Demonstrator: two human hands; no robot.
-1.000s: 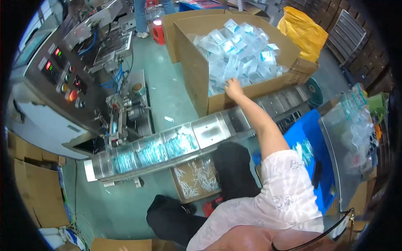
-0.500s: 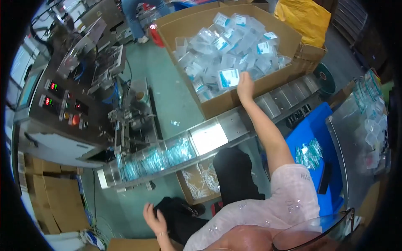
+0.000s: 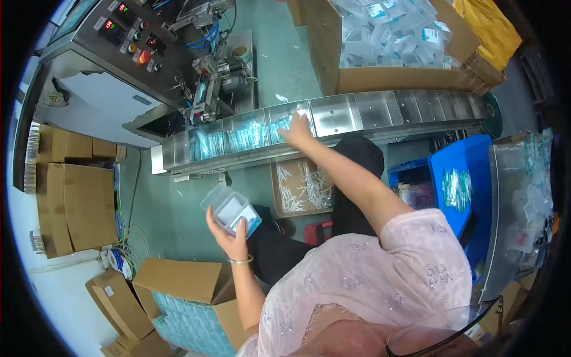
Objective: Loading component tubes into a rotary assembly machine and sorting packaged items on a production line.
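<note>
My left hand grips a clear plastic box with a blue-and-white label. The box's lid is flipped back, and it appears empty inside. On the metal conveyor, my right hand reaches into a compartment, over thin teal sticks. Its thumb is spread away from the fingers, and the fingertips are partly hidden among the sticks. Two compartments to the left hold more teal sticks; the metal compartment just right of my hand is bare.
Beyond the conveyor stands a large carton heaped with clear boxes. A machine with a control panel is at the left. Below the conveyor sits a shallow carton of white sticks. A blue bin is at my right, cartons at left.
My right hand has come from the large carton to the teal sticks. The left hand, empty before, now holds the opened box. My view has shifted, showing more of the floor nearby.
</note>
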